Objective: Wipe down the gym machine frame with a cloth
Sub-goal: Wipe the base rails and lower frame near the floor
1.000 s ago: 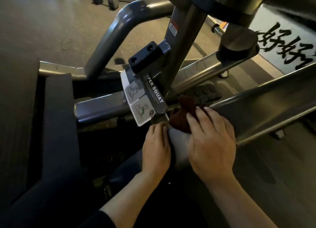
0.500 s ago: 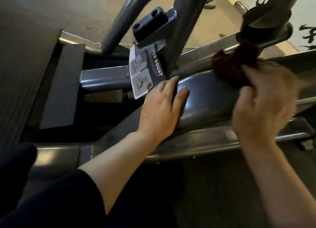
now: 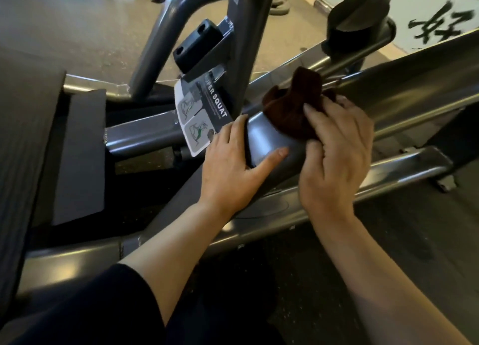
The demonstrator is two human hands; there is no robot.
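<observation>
A grey steel beam of the gym machine frame point(image 3: 269, 137) slants across the middle of the head view. A bunched dark brown cloth point(image 3: 295, 106) lies on top of it. My right hand point(image 3: 334, 158) grips the cloth and presses it against the beam. My left hand point(image 3: 233, 166) rests flat on the beam's lower left end, with its fingers over the far edge and its thumb stretched toward the cloth. Behind the cloth a grey upright post point(image 3: 246, 46) rises out of the frame.
A "SUPER SQUAT" instruction placard point(image 3: 199, 116) hangs beside my left hand, below a black rubber stop point(image 3: 197, 44). A dark footplate point(image 3: 80, 158) lies at left. A lower rail point(image 3: 388, 173) runs under the beam. Weights lie on the floor far back.
My right hand has slid the cloth down the beam to the left, closer to my left hand. My left hand has kept its place on the beam's lower end.
</observation>
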